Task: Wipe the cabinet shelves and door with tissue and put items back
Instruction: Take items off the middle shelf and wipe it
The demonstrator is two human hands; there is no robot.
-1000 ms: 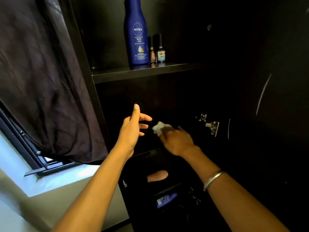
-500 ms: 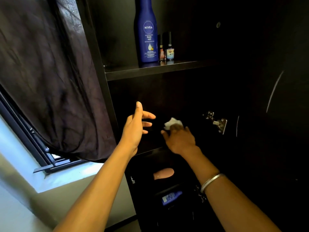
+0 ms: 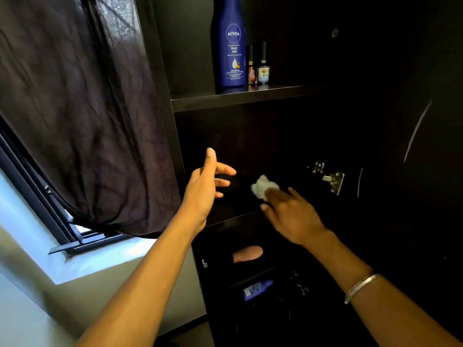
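Note:
My right hand (image 3: pixel 293 211) holds a crumpled white tissue (image 3: pixel 263 187) at its fingertips against the dark middle shelf (image 3: pixel 233 216) of the cabinet. My left hand (image 3: pixel 205 186) hovers open at the shelf's left end, fingers spread, holding nothing. On the upper shelf (image 3: pixel 200 103) stand a tall blue Nivea bottle (image 3: pixel 231 46) and two small bottles (image 3: pixel 258 67). The open dark door (image 3: pixel 413 171) hangs at the right on a metal hinge (image 3: pixel 328 177).
A lower compartment holds a pinkish object (image 3: pixel 248 253), a small blue tube (image 3: pixel 258 289) and dark clutter. A dark curtain (image 3: pixel 75 121) hangs against the cabinet's left side, over a window (image 3: pixel 37 196) with a pale sill.
My right hand has slid the tissue slightly right toward the hinge, its fingers flatter now. My left hand stays spread in the same spot.

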